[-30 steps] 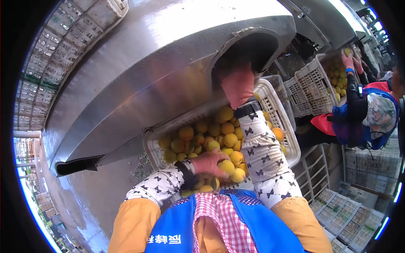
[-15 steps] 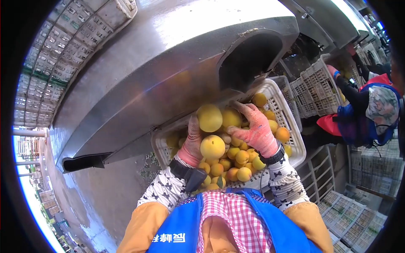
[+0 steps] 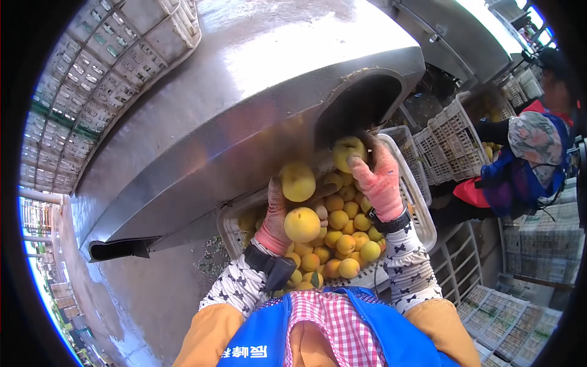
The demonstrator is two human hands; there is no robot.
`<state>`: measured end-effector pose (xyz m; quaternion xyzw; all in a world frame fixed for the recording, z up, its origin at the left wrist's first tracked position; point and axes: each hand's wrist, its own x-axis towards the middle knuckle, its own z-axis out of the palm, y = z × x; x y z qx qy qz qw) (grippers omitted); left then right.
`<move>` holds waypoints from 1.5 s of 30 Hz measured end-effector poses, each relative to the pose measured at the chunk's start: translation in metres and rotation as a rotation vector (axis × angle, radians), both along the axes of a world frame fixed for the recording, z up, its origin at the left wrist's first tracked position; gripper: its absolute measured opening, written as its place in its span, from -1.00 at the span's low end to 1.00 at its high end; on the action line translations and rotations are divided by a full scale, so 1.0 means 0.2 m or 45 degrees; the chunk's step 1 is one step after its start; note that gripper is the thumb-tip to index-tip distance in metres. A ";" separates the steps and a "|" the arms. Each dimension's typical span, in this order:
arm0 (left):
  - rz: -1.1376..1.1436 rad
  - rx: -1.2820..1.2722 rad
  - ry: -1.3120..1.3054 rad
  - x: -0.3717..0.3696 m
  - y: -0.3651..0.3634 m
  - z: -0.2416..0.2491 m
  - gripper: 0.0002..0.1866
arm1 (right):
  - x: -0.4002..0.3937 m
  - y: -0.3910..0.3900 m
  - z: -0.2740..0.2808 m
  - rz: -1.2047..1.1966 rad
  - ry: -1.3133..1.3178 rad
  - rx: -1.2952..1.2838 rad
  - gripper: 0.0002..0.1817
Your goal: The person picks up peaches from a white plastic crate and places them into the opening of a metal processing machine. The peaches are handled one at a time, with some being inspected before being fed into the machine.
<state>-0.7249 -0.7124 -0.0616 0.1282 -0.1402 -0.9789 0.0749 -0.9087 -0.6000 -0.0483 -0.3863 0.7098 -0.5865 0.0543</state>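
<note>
A white plastic crate (image 3: 422, 211) full of yellow-orange fruit (image 3: 345, 244) stands in front of me, below a metal machine. My left hand (image 3: 275, 217), in a pink glove, is wrapped round large yellow fruits, one (image 3: 298, 181) above another (image 3: 302, 224). My right hand (image 3: 380, 177), gloved too, grips another yellow fruit (image 3: 350, 154) beside the dark opening (image 3: 361, 104) of the machine, over the crate's far edge. The fingertips of my right hand are partly blurred.
The curved metal machine (image 3: 244, 104) spans the view ahead. A stack of crates (image 3: 92, 79) rises at the upper left. At the right, a person (image 3: 532, 153) is beside another crate (image 3: 452, 140). More crates (image 3: 501, 318) lie at the lower right.
My right hand has moved up and away from my left hand, with a fruit in its grip, towards the opening. My left hand still holds its fruits, slightly lower. The person at the right has shifted.
</note>
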 end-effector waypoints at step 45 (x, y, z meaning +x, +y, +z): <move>0.498 -2.010 -0.421 -0.11 0.00 -0.12 -0.51 | -0.07 -0.31 -0.11 -0.361 0.631 0.604 -0.31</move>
